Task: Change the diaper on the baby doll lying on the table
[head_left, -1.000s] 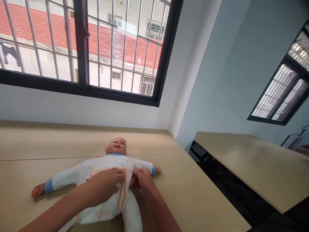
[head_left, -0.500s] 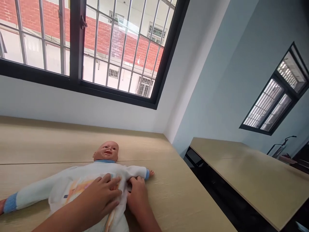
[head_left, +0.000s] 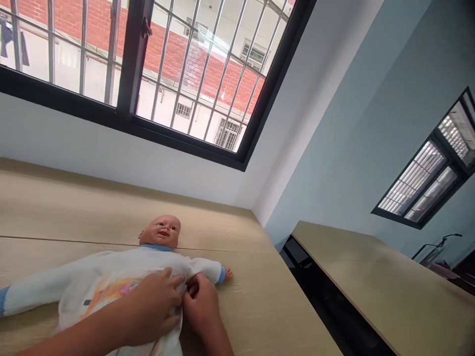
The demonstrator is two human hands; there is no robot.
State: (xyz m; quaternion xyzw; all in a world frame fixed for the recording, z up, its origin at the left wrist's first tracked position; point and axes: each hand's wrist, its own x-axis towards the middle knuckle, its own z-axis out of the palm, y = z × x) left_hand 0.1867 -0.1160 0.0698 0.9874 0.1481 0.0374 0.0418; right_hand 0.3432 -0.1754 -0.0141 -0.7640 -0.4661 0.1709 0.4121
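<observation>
A baby doll [head_left: 161, 231] lies face up on the pale wooden table, dressed in a white top [head_left: 122, 262] with blue collar and cuffs and a colourful print on the front. Across the doll's chest reaches my left hand [head_left: 158, 304], its bent fingers closed on the top near the side edge; the fingertips are partly hidden. Close beside it, under the doll's outstretched arm, my right hand [head_left: 202, 301] pinches the side of the top between thumb and forefinger. The doll's lower body is largely covered by my left forearm or out of frame.
The wooden table [head_left: 252, 277] meets the wall below a barred, dark-framed window [head_left: 185, 133]. To the right, across a dark gap, stands a second wooden table [head_left: 356, 267]. Another window [head_left: 419, 183] is in the blue wall.
My left fingers have drawn in closer to my right hand, and the right thumb and forefinger have come together at the top's side. The view has tilted and shifted slightly.
</observation>
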